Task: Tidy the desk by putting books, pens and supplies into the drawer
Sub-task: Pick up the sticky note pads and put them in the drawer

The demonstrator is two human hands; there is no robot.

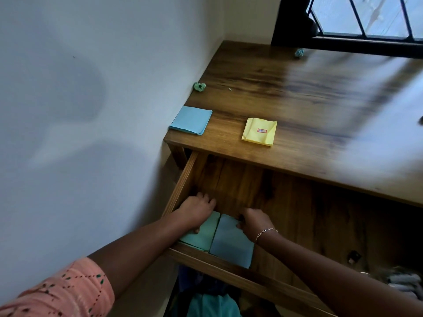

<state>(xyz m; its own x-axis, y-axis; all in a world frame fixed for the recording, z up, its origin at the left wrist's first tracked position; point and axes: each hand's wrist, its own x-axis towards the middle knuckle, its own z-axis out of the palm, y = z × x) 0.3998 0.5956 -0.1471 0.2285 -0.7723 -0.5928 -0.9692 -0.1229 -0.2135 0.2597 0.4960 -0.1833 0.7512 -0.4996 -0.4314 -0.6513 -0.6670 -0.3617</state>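
Nearest you, your left hand [196,211] lay over the green pad [202,236] in the front left corner of the open drawer [180,184]. Its fingers were curled round the pad's far edge and its thumb lay on top. Just beside it, your right hand [254,221] had its fingers curled at the far edge of the blue pad [231,243]. That pad sat touching the green pad's right side, up against the drawer's front wall. The drawer was dim, so I took the right hand's hold for a pinch rather than a press, without being sure.

I judged the step to be squaring these two pads side by side. Doing it well meant:

- sliding both flat toward the front wall;
- keeping the seam between them closed;
- lifting your fingers straight up on release, so the loose top sheets did not fan or drag;
- keeping the pads tight in that corner, which would leave the drawer floor behind them for the rest.

Farther off, on the desk [309,99], the blue stack [191,120] sat at the front left corner by the wall. The yellow stack [259,132] lay well apart to its right. Neither had been put away yet. Beyond them, one crumpled paper ball [199,86] lay by the wall and a second ball [299,52] near the window.
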